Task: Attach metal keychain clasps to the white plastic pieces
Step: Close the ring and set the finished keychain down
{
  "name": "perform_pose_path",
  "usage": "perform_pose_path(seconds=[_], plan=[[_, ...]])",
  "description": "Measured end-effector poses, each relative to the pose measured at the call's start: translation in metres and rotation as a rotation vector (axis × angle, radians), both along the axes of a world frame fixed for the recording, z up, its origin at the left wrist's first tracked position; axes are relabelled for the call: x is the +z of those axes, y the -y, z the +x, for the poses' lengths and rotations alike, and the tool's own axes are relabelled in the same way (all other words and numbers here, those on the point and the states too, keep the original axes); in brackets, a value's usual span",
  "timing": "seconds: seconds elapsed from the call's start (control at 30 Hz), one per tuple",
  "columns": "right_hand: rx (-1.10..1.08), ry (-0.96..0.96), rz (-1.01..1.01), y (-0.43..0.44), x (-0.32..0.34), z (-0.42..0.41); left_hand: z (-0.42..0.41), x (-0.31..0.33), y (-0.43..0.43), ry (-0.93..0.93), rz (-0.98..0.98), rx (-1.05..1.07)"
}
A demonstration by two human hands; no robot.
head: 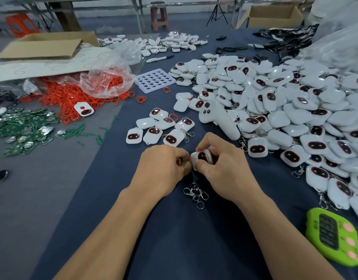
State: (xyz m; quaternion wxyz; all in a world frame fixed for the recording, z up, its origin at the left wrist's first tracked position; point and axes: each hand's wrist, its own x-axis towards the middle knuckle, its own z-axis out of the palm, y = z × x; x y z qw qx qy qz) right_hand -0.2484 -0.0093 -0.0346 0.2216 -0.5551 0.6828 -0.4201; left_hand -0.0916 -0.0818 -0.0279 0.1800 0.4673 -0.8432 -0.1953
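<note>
Matte navy tabletop [174, 239], glossy rounded white plastic pieces [295, 110], metal clasps [195, 194]

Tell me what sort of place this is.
Most likely a small assembly workshop. A heap of identical white pieces lies on the table, circuit boards and red rings lie in loose piles, and cardboard boxes stand around. The right hand holds one piece, with spare clasps near it.
</note>
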Motion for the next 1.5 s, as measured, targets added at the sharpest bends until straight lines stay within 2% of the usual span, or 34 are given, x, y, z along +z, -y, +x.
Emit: perform_pose_path(seconds=[0.13, 0.27, 0.37, 0.7, 0.9, 1.1, 1.2, 1.33, 1.5], plan=[[0.018, 0.083, 0.005, -0.001, 0.000, -0.003, 0.002, -0.002, 0.001, -0.067, 0.044, -0.012], [-0.023, 0.242, 0.025, 0.001, 0.001, -0.006, 0.005, -0.006, 0.004, -0.297, 0.115, -0.001], [-0.029, 0.360, 0.025, 0.002, 0.002, -0.009, 0.005, -0.007, 0.007, -0.394, 0.170, -0.026], [-0.004, 0.888, 0.078, -0.002, 0.017, -0.012, 0.002, 0.002, 0.007, -0.703, 0.349, -0.074], [0.002, 0.968, 0.138, -0.005, 0.022, -0.012, 0.005, 0.004, 0.004, -0.650, 0.393, -0.123], [-0.025, 0.925, 0.118, -0.004, 0.019, -0.010, 0.006, 0.002, -0.002, -0.436, 0.079, -0.066], [-0.024, 0.939, 0.112, -0.002, 0.018, -0.011, 0.004, 0.000, -0.005, -0.442, 0.005, -0.057], [-0.008, 1.031, 0.112, -0.002, 0.018, -0.014, -0.001, 0.002, -0.003, -0.640, 0.303, -0.070], [0.040, 1.115, 0.078, -0.003, 0.017, -0.012, -0.004, 0.006, -0.006, -0.706, 0.498, -0.147]])
